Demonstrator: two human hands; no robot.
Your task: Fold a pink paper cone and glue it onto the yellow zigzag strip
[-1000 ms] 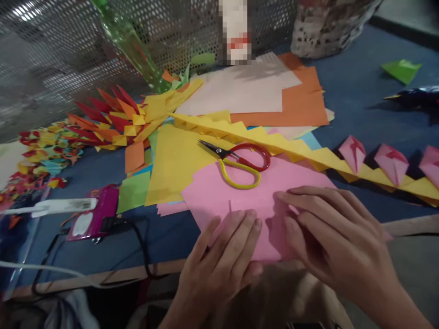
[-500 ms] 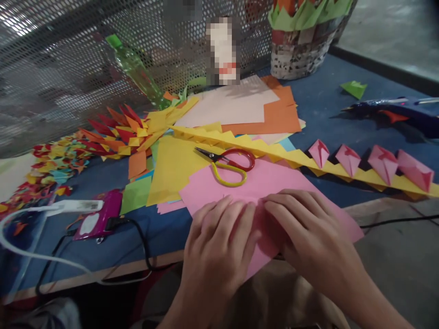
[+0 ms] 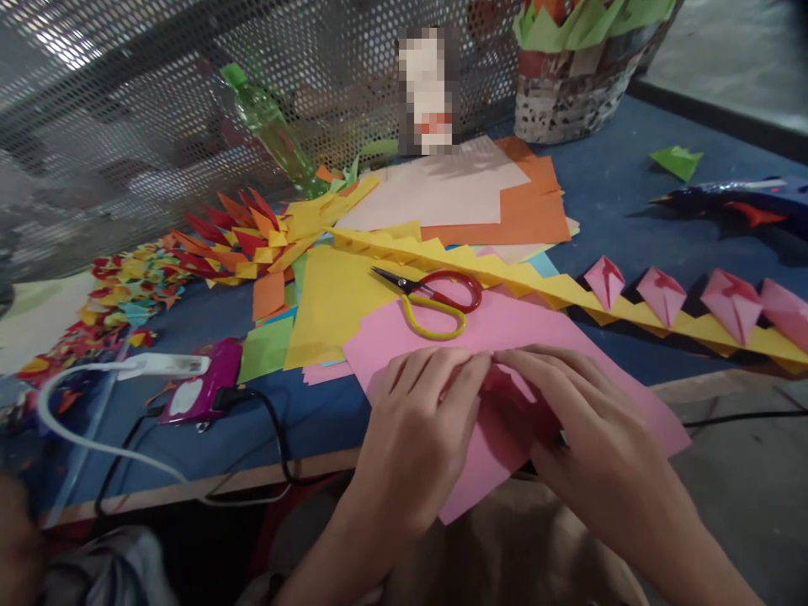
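Note:
My left hand [image 3: 426, 421] and my right hand [image 3: 581, 412] meet at their fingertips over a pink sheet [image 3: 505, 324] at the table's front edge. Between them they pinch a smaller piece of pink paper [image 3: 510, 389], mostly hidden by my fingers. Both hands are closed, with the fingers bent down. Just beyond them, scissors [image 3: 406, 286] with one red and one yellow handle lie on the paper. Behind the scissors runs a long yellow zigzag paper strip [image 3: 505, 273], with several folded pink paper pieces [image 3: 661, 293] along its right part.
Orange paper [image 3: 534, 202] and other coloured sheets lie behind the strip. Red and yellow folded paper [image 3: 246, 236] is heaped at left. A purple power bank [image 3: 218, 370] with cables sits front left. Farther back are a green bottle [image 3: 271, 126], a basket [image 3: 559, 97] and a dark-blue tool [image 3: 720, 206].
The view has swung a little, so the table's things appear farther right. My fingertips have drawn together, and a shaded gap now shows under my right hand.

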